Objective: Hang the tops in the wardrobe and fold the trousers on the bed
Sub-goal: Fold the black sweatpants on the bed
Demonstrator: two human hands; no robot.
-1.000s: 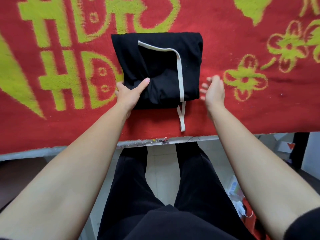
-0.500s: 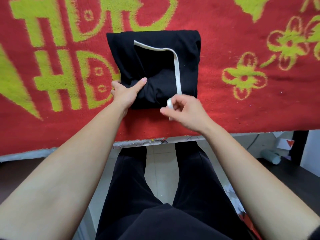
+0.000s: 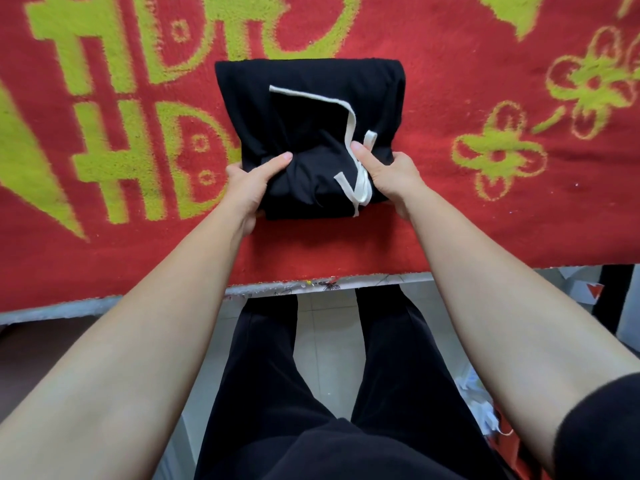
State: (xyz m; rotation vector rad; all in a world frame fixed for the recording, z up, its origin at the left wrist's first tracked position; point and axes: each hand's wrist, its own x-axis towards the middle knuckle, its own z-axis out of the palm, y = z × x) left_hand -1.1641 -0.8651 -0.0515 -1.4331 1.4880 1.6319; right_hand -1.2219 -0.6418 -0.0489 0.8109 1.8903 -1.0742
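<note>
Trousers: black trousers point(image 3: 311, 133), folded into 1 compact, roughly square bundle, lie on the bed's red blanket, close to its near edge and between my 2 hands.
Drawstring: the flat white drawstring point(image 3: 350, 121) runs across the top of the bundle from the left and bends down toward me. It ends in loose tails at the near right corner, and 1 short end sticks up just beyond my right thumb.
Left hand: my left hand point(image 3: 247, 190) grips the near left corner of the bundle. The thumb lies flat on top of the fabric, and the other fingers are out of sight under the edge.
Right hand: my right hand point(image 3: 393, 176) grips the near right corner. The thumb presses down on the drawstring, and the other fingers are tucked out of sight beneath.
Lift: I cannot tell whether the near edge of the bundle is raised off the blanket or resting on it.
Blanket: the blanket point(image 3: 450, 81) is red and fluffy, with big yellow-green characters on the left and flower outlines on the right. It covers the bed out to its near side.
Bed edge: a pale bed edge point(image 3: 104, 301) shows as a strip with a small printed pattern just below the blanket's hem.
Legs: my legs point(image 3: 398, 358), in black, stand just beside the bed edge on a pale tiled floor point(image 3: 322, 341).
Sleeve: a black sleeve point(image 3: 602, 431) covers my right upper arm at the bottom right. Both forearms are bare.
Floor clutter: white and red clutter point(image 3: 485, 407) lies on the floor to my right, too blurred to name.
</note>
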